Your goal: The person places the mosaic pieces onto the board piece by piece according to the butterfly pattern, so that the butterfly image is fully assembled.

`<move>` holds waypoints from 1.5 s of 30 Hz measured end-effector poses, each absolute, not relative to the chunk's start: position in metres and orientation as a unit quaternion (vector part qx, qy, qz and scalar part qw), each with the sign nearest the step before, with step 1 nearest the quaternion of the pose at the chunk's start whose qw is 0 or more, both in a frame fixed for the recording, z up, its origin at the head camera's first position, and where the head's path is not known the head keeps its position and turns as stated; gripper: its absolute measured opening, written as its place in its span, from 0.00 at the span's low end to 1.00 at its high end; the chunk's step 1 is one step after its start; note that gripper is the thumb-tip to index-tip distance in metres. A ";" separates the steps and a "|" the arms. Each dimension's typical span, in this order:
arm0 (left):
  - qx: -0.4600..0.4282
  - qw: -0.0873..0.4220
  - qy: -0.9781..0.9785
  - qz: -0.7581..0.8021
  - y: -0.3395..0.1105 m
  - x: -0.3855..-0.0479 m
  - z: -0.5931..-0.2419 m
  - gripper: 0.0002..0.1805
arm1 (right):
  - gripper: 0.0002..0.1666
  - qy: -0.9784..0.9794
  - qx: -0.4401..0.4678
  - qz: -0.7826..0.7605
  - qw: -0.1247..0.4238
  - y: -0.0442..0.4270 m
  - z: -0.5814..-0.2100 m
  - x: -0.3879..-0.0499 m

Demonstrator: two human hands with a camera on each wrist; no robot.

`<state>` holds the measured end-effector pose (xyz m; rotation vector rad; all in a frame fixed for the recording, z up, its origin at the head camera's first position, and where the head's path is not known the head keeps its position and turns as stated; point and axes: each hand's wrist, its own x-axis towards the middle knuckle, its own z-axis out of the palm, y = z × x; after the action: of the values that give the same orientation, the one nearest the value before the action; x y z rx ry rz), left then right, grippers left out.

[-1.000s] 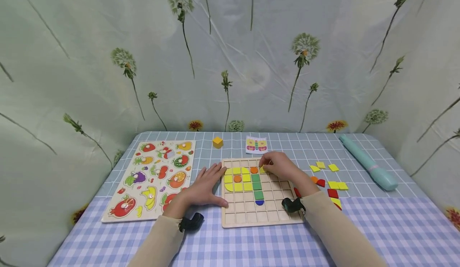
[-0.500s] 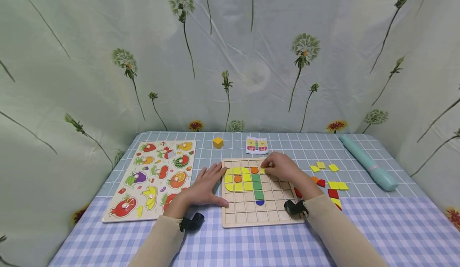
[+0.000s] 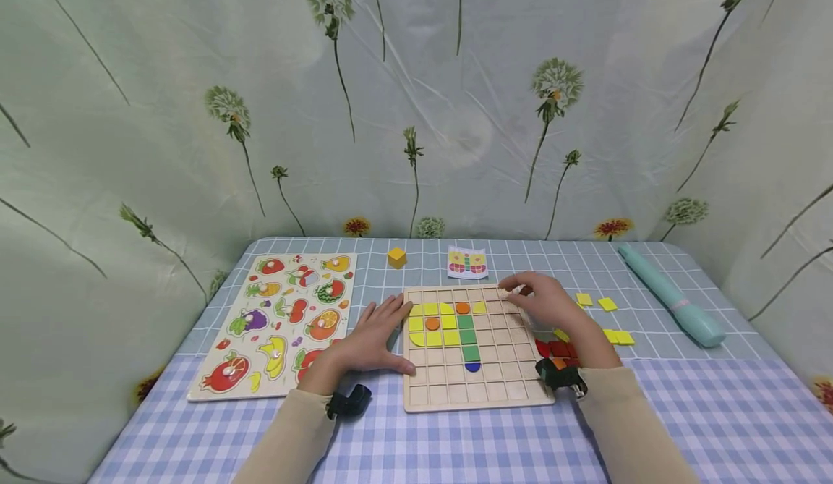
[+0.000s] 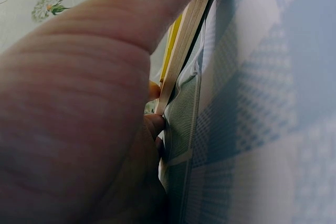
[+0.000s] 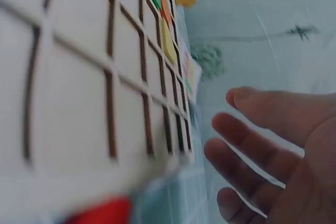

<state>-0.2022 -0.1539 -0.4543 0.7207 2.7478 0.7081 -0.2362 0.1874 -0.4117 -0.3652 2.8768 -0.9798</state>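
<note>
A wooden grid board (image 3: 442,396) lies mid-table; its upper left carries yellow tiles (image 3: 431,338) around an orange disc (image 3: 432,323). A green column (image 3: 468,336) runs between another orange disc (image 3: 463,308) and a blue half-round (image 3: 473,367). One yellow piece (image 3: 479,307) sits right of the upper disc. My left hand (image 3: 374,339), fingers spread, rests at the board's left edge. Over the board's upper right corner is my right hand (image 3: 549,303), holding nothing; in the right wrist view that hand (image 5: 268,156) has loosely bent, parted fingers.
A fruit puzzle board (image 3: 260,332) lies at the left. Behind the grid board are an orange-yellow cube (image 3: 396,257) and a butterfly picture card (image 3: 467,262). Loose yellow tiles (image 3: 618,337) and red pieces (image 3: 558,349) lie to the right, near a teal wrapped object (image 3: 677,303).
My right hand has let go of the yellow piece, which now lies in the grid, and has moved right to the board's corner. My left hand has stayed in place.
</note>
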 end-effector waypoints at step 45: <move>0.244 0.106 0.934 0.240 -0.153 -0.201 -0.454 0.64 | 0.16 0.956 0.058 -0.289 0.007 0.276 -0.428 -0.234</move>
<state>-0.2012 -0.1530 -0.4539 0.7174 2.7506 0.7082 -0.2337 0.2758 -0.4277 0.1819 2.9890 -0.9023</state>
